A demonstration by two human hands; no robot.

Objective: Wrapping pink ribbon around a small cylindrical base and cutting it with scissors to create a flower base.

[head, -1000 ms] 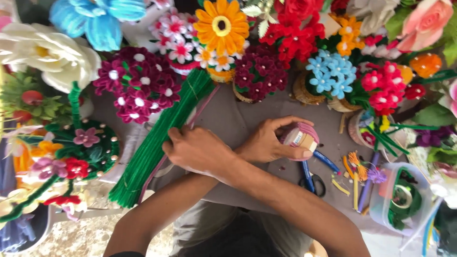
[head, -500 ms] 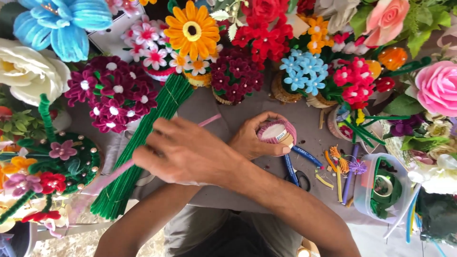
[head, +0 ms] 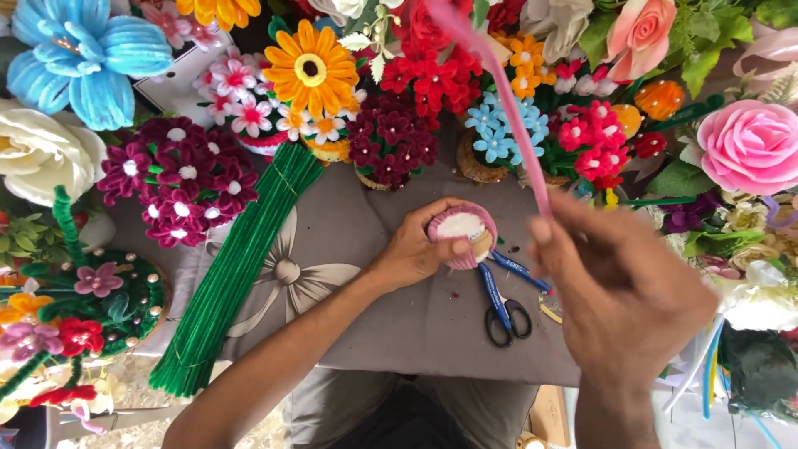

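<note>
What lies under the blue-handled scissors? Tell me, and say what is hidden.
Under the blue-handled scissors lies a grey cloth with a pale flower print. Their blade tips are hidden behind the pink-wrapped round piece in the left hand.

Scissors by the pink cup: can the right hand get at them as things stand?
Probably not right away. The scissors lie uncovered on the grey cloth, just left of the right hand, but that hand's grip is taken up by a pink pipe cleaner.
</note>
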